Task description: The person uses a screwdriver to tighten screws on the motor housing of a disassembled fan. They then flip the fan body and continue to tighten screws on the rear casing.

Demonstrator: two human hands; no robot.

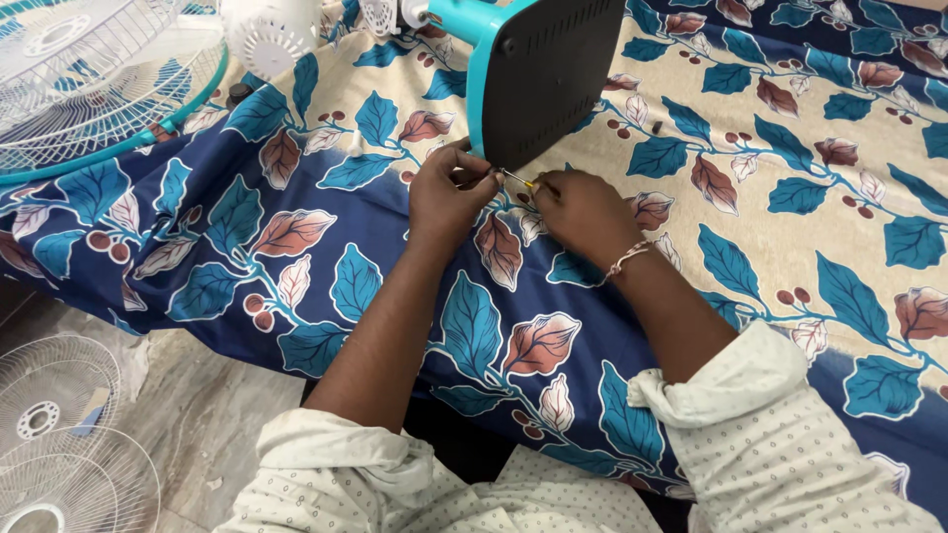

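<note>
One head-worn camera looks steeply down and forward from above the person's own forearms, close enough that both sleeves fill the bottom edge. It faces across a bed (pixel 790 247) draped in leaf-print cloth, with the hands near the middle of the frame. The floor (pixel 197 415) shows at lower left; there is no second view to overlap.

White fan grilles (pixel 59 434) lie on the floor (pixel 207 415).
</note>
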